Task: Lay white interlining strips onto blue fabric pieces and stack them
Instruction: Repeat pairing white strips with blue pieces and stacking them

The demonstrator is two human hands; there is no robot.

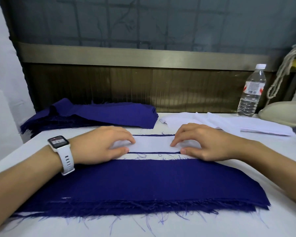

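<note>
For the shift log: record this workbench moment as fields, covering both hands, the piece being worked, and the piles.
white strip: flat on a blue piece, blue edges showing above and below
left hand: fingertips resting on the strip's left end
right hand: fingertips resting on its right end
near stack: blue pieces, frayed front edge
far left: blue fabric pile
far right: white strips pile
water bottle: upright, capped, far right

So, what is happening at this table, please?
A person is fitting a white interlining strip onto a blue fabric piece, of which only thin edges show. The left hand and right hand rest their fingertips on the strip's two ends. A blue stack lies nearer, with more blue pieces and white strips behind.
</note>
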